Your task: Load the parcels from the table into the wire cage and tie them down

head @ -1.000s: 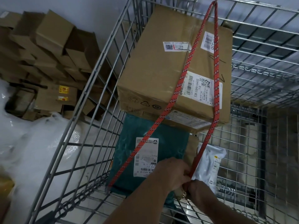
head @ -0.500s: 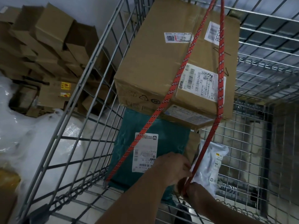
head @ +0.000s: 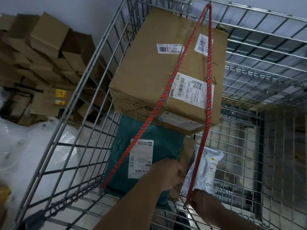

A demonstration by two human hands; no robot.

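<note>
1. At 6 o'clock on the wire cage (head: 249,163) rim, the right hand (head: 201,200) grips the red rope (head: 208,90)
2. Its long strand runs toward 12 over the cardboard parcel (head: 149,72)
3. Left hand (head: 167,175), loosely curled and empty, is beside it at 10 o'clock

The wire cage (head: 86,90) carries the load. On its mesh floor lie a teal mailer bag (head: 149,146) with a white label and, just beside it to the right, a white padded pouch (head: 207,168). A large brown cardboard box (head: 149,77) sits on top, overlapping the teal bag.
</note>
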